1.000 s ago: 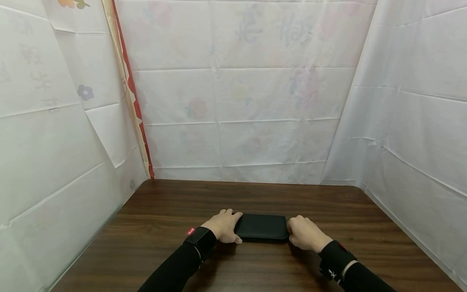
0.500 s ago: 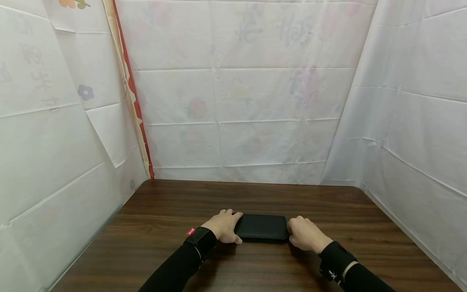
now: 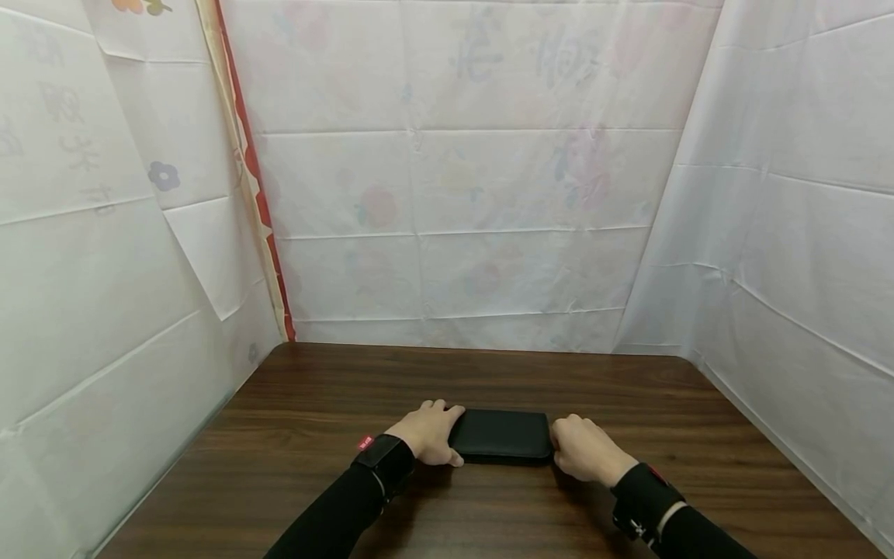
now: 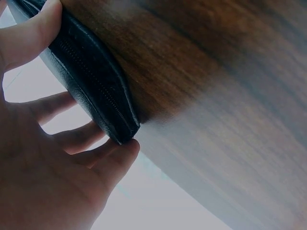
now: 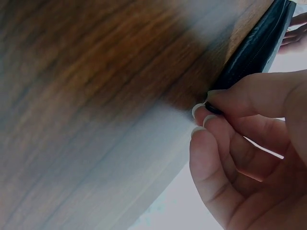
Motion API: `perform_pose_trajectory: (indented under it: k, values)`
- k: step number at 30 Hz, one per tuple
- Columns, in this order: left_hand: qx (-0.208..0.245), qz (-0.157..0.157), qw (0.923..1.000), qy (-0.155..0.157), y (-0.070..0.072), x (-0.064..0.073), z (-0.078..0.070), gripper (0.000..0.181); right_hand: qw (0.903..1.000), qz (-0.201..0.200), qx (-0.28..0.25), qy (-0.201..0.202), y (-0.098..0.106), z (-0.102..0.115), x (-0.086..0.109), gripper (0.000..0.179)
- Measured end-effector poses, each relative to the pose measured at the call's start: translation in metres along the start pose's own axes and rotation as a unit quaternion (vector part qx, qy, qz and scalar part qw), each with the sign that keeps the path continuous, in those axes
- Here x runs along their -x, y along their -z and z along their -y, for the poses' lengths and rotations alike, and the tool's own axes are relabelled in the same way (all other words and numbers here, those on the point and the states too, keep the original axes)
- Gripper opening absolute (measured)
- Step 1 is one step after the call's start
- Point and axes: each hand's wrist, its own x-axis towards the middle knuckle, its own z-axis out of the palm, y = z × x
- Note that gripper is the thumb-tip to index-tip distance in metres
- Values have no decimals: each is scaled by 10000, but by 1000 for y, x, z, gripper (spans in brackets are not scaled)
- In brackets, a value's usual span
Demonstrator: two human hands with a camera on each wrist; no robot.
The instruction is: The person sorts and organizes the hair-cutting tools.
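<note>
A black zip-around wallet [image 3: 506, 433] lies flat on the wooden table between the two hands. My left hand [image 3: 427, 433] grips its left end, with the thumb on the near side and the other fingers spread along the end. In the left wrist view a line of zipper teeth [image 4: 103, 91] runs along the wallet's edge. At the wallet's right end, my right hand [image 3: 587, 448] is curled. Seen from the right wrist, its thumb and fingertips pinch a small dark zipper pull [image 5: 212, 109] at the corner, mostly hidden by the fingers.
The brown wooden table [image 3: 335, 388] has rounded far corners. White sheets with faint prints hang behind it [image 3: 447, 194] and along both sides. A red-edged strip [image 3: 254, 178] runs down the back left corner.
</note>
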Motion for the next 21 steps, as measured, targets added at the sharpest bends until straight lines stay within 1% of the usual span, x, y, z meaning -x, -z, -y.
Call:
perform_pose_trajectory:
  k: [16, 21]
  values:
    - [-2, 44, 10000, 35, 0, -1, 0, 82, 9999, 105, -15, -14, 2, 2, 2, 49]
    - [10, 53, 10000, 41, -1, -3, 2, 82, 9999, 128, -56, 58, 1, 2, 3, 50]
